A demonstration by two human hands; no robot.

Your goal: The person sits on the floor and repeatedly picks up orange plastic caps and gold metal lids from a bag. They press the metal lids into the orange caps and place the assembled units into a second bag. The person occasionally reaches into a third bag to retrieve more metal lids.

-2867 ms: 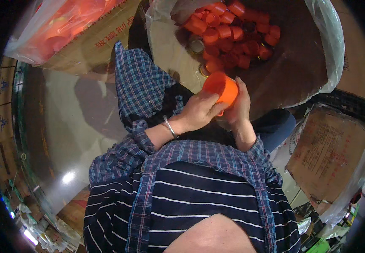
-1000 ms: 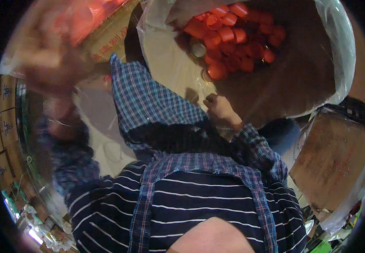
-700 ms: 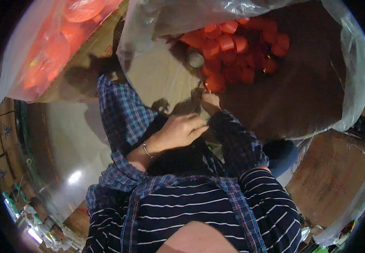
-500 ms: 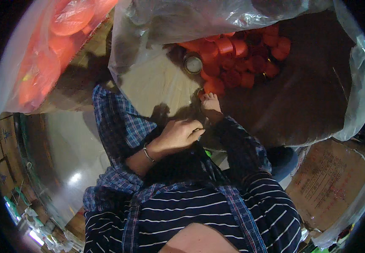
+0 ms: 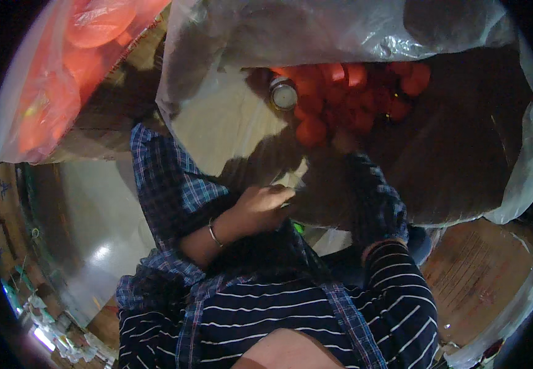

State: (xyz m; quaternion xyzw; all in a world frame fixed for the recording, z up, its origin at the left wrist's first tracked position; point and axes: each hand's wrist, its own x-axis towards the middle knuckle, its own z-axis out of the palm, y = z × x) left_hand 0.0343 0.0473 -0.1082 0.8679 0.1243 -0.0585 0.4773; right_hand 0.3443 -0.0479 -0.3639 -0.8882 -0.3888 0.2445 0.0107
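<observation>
My left hand (image 5: 259,208), with a bracelet at the wrist, is closed in front of my chest. At its fingertips shows a pale, partly see-through bit (image 5: 292,178), too unclear to name. My right hand (image 5: 344,142) reaches to the near edge of a heap of red-orange plastic cap-like pieces (image 5: 334,92). It is dark and smeared, so its fingers and anything in them do not show. Left of the heap, a small round metal-rimmed piece with a pale top (image 5: 284,96) lies on a pale round surface (image 5: 223,123).
Translucent plastic sheeting (image 5: 340,31) hangs over the far side and down the right. A plastic bag of larger orange pieces (image 5: 51,104) stands at the far left. Cardboard (image 5: 485,277) lies at the near right, and a shiny pale surface (image 5: 97,215) at the left.
My right hand has moved away from my left hand, rightward to the heap's near edge. My left hand is slightly lower, and the pale bit now shows at its fingertips.
</observation>
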